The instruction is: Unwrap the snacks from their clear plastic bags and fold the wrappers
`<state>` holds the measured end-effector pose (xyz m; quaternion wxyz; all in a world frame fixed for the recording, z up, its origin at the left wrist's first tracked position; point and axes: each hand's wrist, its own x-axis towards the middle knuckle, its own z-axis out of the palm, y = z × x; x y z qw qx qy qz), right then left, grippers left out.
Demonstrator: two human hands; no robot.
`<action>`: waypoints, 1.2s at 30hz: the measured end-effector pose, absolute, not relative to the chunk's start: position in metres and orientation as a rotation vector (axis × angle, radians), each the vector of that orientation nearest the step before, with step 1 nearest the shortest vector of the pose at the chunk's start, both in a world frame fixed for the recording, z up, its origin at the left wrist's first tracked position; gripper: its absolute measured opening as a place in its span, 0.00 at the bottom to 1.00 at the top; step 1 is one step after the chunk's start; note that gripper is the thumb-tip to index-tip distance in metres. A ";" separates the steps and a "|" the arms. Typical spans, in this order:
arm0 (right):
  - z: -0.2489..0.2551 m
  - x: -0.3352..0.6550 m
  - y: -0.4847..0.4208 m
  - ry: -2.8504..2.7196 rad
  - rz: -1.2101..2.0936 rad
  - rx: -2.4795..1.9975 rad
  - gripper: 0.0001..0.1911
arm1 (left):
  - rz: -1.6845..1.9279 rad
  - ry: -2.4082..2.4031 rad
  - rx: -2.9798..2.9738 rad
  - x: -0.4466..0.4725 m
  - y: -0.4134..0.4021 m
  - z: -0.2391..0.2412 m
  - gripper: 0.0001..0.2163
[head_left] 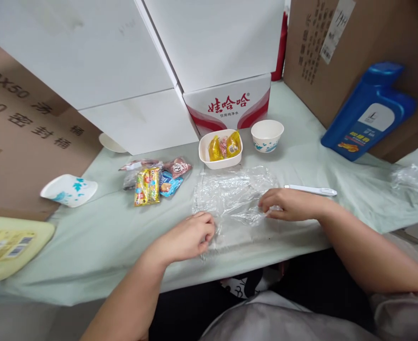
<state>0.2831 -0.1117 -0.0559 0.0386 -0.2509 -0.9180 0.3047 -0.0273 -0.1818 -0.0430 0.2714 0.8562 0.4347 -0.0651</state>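
A crinkled clear plastic bag (235, 192) lies spread on the cloth in front of me. My left hand (193, 237) is at its near left corner, fingers curled in and closed on the film's edge. Over on the right side, my right hand (296, 204) has its fingers bent down onto the plastic, pinching it; the fingertips are partly lost in the film's glare. Just beyond the bag stands a white bowl (220, 164) with yellow and pink wrapped snacks (224, 146) inside. A white-handled tool (311, 190) lies behind my right hand, partly hidden by it.
Snack packets (147, 186) lie in a pile at left, near a tipped paper cup (69, 190). An upright paper bowl (267, 136) stands at the back. A blue bottle (368, 113), a yellow container (15, 248) and cardboard boxes (27, 128) flank the green tablecloth (112, 246).
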 end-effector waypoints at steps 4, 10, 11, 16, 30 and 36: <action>-0.045 0.297 -0.106 -2.780 1.259 -0.938 0.12 | -0.071 1.094 2.009 -0.043 -0.174 -0.032 0.03; -0.042 0.296 -0.106 -2.591 1.645 -0.967 0.10 | 0.124 1.015 1.594 -0.056 -0.162 -0.037 0.06; -0.044 0.294 -0.104 -2.562 1.569 -1.064 0.09 | 0.210 1.085 1.631 -0.056 -0.158 -0.043 0.06; -0.057 0.279 -0.095 -2.485 0.981 -1.533 0.08 | 0.651 1.511 1.920 -0.055 -0.134 -0.077 0.07; -0.079 0.269 -0.093 -2.556 0.468 -1.870 0.22 | 0.656 1.831 2.196 -0.056 -0.111 -0.114 0.08; -0.079 0.268 -0.095 -2.540 0.470 -1.910 0.28 | 1.015 1.986 2.456 -0.039 -0.130 -0.093 0.06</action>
